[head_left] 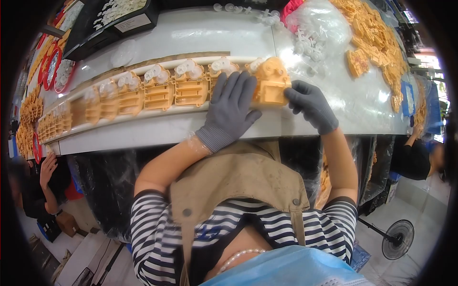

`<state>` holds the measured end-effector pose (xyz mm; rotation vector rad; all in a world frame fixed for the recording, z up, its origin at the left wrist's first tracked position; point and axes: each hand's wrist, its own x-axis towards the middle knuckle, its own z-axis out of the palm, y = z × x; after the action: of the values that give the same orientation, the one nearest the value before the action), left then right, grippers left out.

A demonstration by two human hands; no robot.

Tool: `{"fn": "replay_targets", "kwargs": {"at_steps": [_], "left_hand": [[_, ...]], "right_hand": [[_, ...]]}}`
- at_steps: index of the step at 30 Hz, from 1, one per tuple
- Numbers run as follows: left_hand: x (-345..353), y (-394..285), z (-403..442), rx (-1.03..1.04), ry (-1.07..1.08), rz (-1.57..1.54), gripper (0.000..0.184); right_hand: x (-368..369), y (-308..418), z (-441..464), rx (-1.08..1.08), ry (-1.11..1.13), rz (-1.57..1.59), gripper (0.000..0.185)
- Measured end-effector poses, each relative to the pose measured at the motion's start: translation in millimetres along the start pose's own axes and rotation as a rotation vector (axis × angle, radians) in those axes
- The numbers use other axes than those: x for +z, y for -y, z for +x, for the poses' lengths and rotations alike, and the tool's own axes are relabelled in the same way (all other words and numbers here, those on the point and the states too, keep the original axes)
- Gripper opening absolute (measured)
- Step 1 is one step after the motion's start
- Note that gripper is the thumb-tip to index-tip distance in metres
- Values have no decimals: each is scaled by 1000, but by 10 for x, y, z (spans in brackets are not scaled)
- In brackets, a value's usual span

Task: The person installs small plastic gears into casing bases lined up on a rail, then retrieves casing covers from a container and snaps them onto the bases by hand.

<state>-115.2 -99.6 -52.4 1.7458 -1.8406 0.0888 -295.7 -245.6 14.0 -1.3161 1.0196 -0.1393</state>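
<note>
My right hand [312, 106], in a grey glove, pinches the right edge of an orange plastic housing [273, 85]. This housing has a rounded top and a rectangular recess, and sits at the right end of a long row. Flat, with fingers stretched out and thumb apart, my gloved left hand [231, 102] rests over the row just left of that housing. The orange half-shells [159, 95] there stand side by side on a long rail, open side up. Clear and white round pieces [153, 73] lie in their upper ends. My left fingers hide the shell beneath them.
A black bin [112, 28] of small white parts stands at the back left. Loose translucent wheels [310, 45] and a plastic bag [324, 21] lie at the back right, beside a heap of orange parts [377, 38]. Other people's hands [47, 168] show at the left and right edges.
</note>
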Motion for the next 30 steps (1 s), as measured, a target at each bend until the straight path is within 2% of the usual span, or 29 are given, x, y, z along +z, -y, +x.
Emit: {"fn": "replay_targets", "kwargs": {"at_steps": [6,15,18,21,24,27,30], "left_hand": [[-38,-7,17,14,23,9,72],[-57,-38,57,3,111,90,65],[-88,-39,96,11,153,107,62],[-133,-60,112,27,183,121,61],[-137,-109,107,34,187,131,60],[-107,-141,103,49,187,129,60],[-113,-152,102,78,189,154,61]], "right_hand": [[75,75,202,72,0,-186,27],[44,142,350,79,41,-243,34],[34,67,397,-5,20,-229,46],[45,-118,442,-245,-45,-206,63],[27,-44,378,-117,143,-69,64],[-43,-124,477,-69,207,63,59],[-39,-155,483,-95,191,118,64]]}}
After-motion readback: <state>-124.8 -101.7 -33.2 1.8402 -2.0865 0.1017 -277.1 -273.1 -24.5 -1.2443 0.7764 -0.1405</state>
